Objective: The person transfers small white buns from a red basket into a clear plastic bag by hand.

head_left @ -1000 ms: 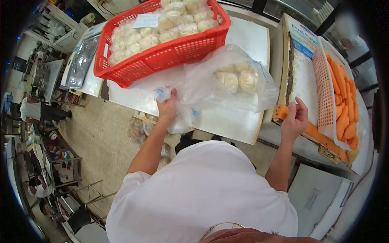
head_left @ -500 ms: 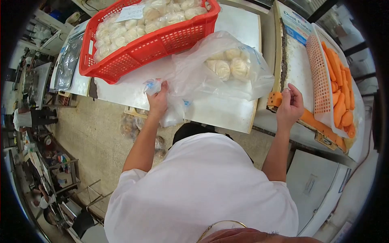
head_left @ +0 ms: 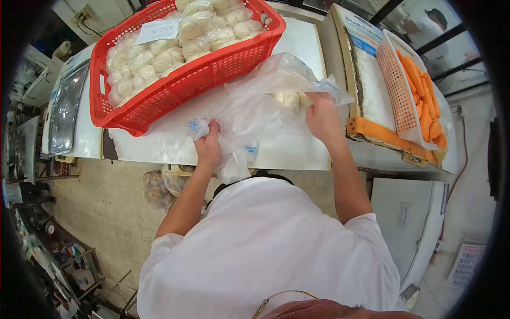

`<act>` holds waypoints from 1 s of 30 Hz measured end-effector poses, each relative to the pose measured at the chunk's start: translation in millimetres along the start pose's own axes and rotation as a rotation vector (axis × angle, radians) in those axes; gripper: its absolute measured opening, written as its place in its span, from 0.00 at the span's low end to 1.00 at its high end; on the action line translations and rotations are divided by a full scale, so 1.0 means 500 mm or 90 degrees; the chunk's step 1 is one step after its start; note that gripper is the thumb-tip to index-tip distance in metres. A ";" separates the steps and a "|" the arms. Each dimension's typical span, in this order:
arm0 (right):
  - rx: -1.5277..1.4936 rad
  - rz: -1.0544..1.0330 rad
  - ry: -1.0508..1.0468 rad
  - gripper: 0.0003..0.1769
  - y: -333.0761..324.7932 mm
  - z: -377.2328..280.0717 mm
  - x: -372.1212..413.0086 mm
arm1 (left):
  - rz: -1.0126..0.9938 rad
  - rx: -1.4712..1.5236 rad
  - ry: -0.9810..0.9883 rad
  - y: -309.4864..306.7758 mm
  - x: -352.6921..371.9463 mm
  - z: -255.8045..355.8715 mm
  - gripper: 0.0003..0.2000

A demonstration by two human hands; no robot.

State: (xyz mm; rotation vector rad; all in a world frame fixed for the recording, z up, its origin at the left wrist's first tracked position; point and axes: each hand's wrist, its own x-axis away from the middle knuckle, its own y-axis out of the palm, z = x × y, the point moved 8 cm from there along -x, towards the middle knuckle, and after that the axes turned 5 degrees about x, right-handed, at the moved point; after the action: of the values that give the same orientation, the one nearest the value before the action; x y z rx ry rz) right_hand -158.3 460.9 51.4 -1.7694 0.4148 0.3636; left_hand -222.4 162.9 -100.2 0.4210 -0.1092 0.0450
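My left hand (head_left: 209,148) is closed round a bunched clear plastic bag (head_left: 196,127) with blue print, just in front of the red crate. Loose plastic hangs below it over the counter's front edge. My right hand (head_left: 323,119) is at the right end of a larger clear bag (head_left: 255,106) lying on the white counter, its fingers closed at the bag's edge and partly hidden by plastic. Pale round pieces (head_left: 287,100) sit inside that bag, partly covered by the hand and folds. Behind it stands the red crate (head_left: 186,82), full of similar pale rounds in clear plastic.
A handwritten paper (head_left: 157,32) lies on the crate's contents. To the right, a pale basket (head_left: 396,85) of peeled carrots (head_left: 425,101) stands beside an orange strip (head_left: 390,138). A metal tray (head_left: 69,114) is at far left. Filled bags (head_left: 158,189) rest on the floor.
My right hand has moved left and up from the counter's right side to the bag's edge, covering some pale rounds. My left hand keeps its hold. The camera view has shifted.
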 end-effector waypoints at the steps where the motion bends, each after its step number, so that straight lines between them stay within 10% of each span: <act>1: 0.024 -0.076 0.079 0.16 0.005 0.007 -0.022 | 0.040 0.030 -0.073 -0.016 0.002 -0.021 0.08; 24: 0.002 -0.347 -0.045 0.14 0.033 -0.126 -0.132 | 0.033 0.018 0.043 -0.003 0.003 0.013 0.07; 30: -0.236 -0.054 -0.221 0.22 -0.071 -0.292 -0.346 | 0.046 0.027 0.044 -0.003 0.000 0.002 0.07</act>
State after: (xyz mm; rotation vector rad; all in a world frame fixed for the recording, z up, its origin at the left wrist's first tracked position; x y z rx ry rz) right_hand -291.7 341.3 194.3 -2.0238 0.0219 0.7087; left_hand -222.5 161.0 -100.2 0.4569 -0.0557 0.1337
